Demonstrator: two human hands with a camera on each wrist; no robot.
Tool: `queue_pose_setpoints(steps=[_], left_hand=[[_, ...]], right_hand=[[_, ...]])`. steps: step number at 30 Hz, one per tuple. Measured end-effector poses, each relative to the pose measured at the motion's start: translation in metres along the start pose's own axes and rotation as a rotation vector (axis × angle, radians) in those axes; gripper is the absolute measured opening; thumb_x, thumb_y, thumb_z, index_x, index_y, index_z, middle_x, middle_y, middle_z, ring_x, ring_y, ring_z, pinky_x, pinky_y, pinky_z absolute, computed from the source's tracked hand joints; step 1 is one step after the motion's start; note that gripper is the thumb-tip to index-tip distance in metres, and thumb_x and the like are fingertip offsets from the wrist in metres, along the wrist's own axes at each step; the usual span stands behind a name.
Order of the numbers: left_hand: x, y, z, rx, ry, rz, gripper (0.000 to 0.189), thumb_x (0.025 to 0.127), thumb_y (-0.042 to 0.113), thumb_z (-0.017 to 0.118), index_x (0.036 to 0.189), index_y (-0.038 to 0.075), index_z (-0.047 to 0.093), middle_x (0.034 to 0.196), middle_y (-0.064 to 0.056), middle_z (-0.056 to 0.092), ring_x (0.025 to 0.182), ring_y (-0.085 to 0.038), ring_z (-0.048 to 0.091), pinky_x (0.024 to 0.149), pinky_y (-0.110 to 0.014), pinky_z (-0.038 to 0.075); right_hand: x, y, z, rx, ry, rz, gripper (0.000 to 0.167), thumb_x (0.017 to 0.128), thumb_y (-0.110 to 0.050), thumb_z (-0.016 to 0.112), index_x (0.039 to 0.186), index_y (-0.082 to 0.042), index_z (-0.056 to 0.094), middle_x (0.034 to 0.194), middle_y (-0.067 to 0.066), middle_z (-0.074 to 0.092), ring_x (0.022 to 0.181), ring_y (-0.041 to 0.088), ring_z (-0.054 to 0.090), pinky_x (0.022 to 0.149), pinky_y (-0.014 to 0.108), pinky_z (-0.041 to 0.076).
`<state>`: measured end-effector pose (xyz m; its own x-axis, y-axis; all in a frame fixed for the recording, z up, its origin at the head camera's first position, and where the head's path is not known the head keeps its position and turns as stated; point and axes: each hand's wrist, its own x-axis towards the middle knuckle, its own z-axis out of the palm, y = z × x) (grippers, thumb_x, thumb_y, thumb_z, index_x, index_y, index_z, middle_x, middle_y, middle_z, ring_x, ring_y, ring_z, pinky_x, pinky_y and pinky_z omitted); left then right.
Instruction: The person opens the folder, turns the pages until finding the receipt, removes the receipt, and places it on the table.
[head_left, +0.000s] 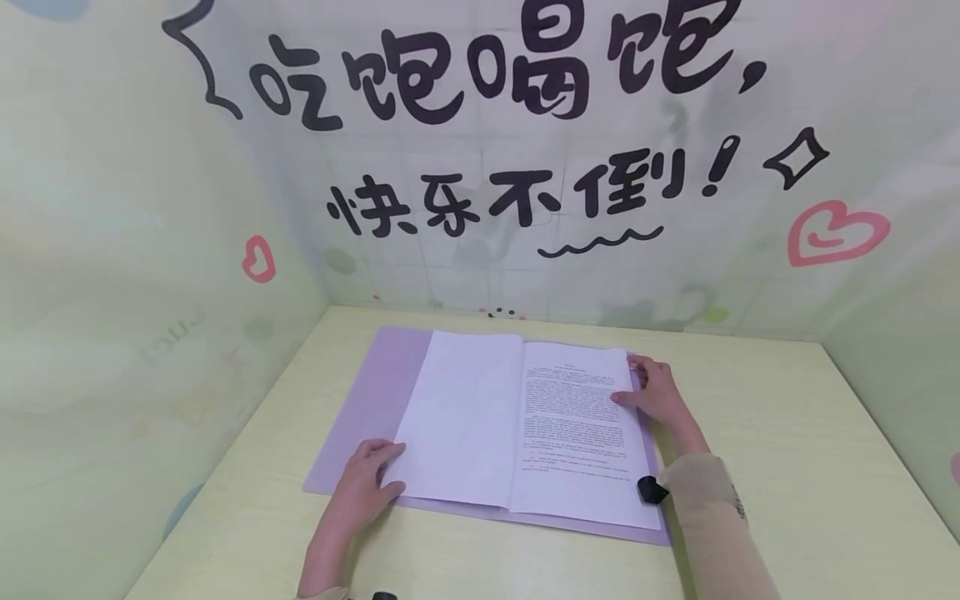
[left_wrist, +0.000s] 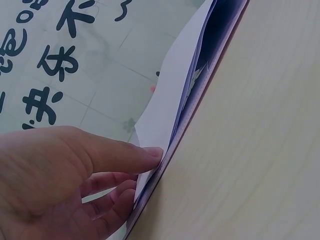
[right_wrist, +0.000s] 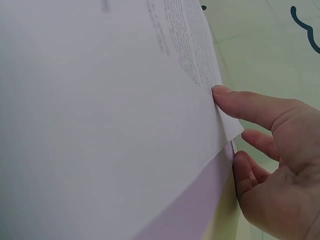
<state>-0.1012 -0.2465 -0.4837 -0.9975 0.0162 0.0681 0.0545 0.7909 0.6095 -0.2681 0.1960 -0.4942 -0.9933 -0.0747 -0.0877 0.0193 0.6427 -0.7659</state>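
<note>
page-turning seemed the step: left hand (head_left: 363, 483) pinched the blank page (head_left: 468, 417), right hand (head_left: 657, 392) the printed sheet (head_left: 573, 442), perhaps doubled, which next needed separating.

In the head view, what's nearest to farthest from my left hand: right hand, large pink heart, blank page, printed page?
1. Blank page: touching left hand.
2. Printed page: right half.
3. Right hand: printed page's right edge.
4. Large pink heart: back wall, right.
</note>
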Motion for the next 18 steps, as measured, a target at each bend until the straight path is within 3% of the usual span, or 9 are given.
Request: queue_pose_setpoints(steps=[18], left_hand=[[-0.0094, 0.0032, 0.009, 0.0, 0.035, -0.007, 0.049, 0.079, 0.001, 0.075, 0.127, -0.002, 0.063, 0.129, -0.021, 0.055, 0.123, -0.04, 0.053, 0.108, -0.054, 0.043]], right_hand=[[-0.0023, -0.0008, -0.0035, -0.025, -0.008, -0.053, 0.082, 0.085, -0.012, 0.075, 0.151, 0.0, 0.029, 0.143, 0.029, 0.036, 0.126, 0.041, 0.042, 0.111, 0.056, 0.039]])
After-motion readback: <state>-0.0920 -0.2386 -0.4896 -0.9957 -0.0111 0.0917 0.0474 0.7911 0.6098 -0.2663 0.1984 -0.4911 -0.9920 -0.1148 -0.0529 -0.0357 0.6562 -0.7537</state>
